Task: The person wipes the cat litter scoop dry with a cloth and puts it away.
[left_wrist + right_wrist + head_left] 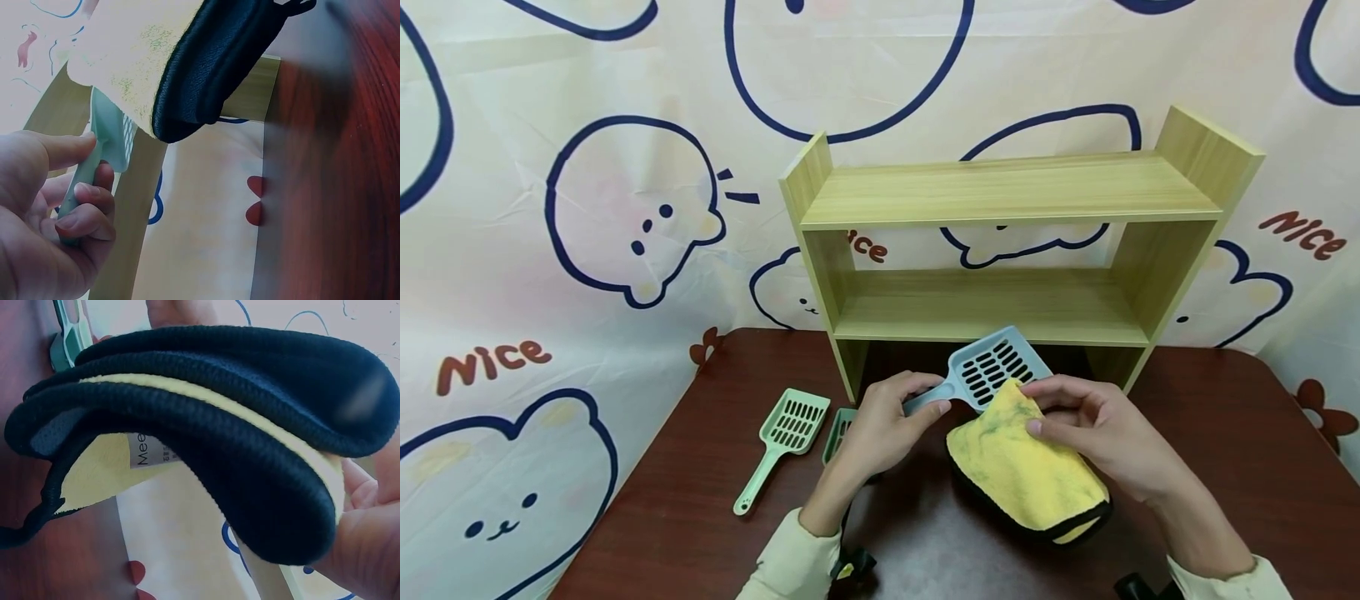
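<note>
My left hand (887,421) grips the handle of a blue slotted litter scoop (996,367), its fingers curled round it in the left wrist view. The scoop's head points up and to the right, in front of the shelf. With thumb and fingers my right hand (1086,425) pinches a folded yellow cloth (1030,467) with dark edging, and the cloth overlaps the lower edge of the scoop's head. Faint dark smudges show on the cloth's upper part. From the right wrist view, the cloth (187,400) hangs in several folds, with a printed label (153,452) inside.
A light green slotted scoop (790,425) lies on the dark red-brown table (685,500) at the left. Beside it a darker green scoop (840,433) is partly hidden by my left hand. A pale wooden shelf (1000,308) stands at the back, before a printed curtain.
</note>
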Motion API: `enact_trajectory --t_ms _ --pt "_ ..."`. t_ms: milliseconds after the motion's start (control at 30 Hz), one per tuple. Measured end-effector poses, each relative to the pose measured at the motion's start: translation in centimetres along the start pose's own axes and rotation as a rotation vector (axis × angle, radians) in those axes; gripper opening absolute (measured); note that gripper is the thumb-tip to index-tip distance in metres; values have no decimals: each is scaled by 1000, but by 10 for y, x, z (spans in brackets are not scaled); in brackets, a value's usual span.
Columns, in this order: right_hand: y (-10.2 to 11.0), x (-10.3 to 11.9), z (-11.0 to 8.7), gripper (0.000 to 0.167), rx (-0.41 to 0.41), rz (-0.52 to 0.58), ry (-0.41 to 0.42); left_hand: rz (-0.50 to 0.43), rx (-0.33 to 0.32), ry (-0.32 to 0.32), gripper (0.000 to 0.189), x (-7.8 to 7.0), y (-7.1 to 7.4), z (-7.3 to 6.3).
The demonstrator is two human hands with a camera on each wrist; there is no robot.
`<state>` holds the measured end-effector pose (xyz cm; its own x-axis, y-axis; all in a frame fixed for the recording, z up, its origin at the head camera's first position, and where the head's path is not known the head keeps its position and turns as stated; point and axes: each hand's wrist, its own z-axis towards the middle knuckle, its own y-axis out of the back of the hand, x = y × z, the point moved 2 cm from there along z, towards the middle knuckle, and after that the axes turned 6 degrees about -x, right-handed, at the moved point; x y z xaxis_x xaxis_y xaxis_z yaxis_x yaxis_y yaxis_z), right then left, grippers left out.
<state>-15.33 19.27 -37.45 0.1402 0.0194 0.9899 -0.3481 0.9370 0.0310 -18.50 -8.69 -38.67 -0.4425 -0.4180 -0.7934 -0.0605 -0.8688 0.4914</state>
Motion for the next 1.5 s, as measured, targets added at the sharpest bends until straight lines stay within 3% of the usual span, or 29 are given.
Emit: enact_trajectory --t_ms 300,867,1500 --pt "-3 0 0 34 3 -21 9 41 13 6 29 1 2 0" --pt "13 -1 -4 36 -7 -29 23 57 13 40 25 6 12 -7" --pt "30 0 -7 35 -44 -9 -39 69 74 60 23 7 27 -8"
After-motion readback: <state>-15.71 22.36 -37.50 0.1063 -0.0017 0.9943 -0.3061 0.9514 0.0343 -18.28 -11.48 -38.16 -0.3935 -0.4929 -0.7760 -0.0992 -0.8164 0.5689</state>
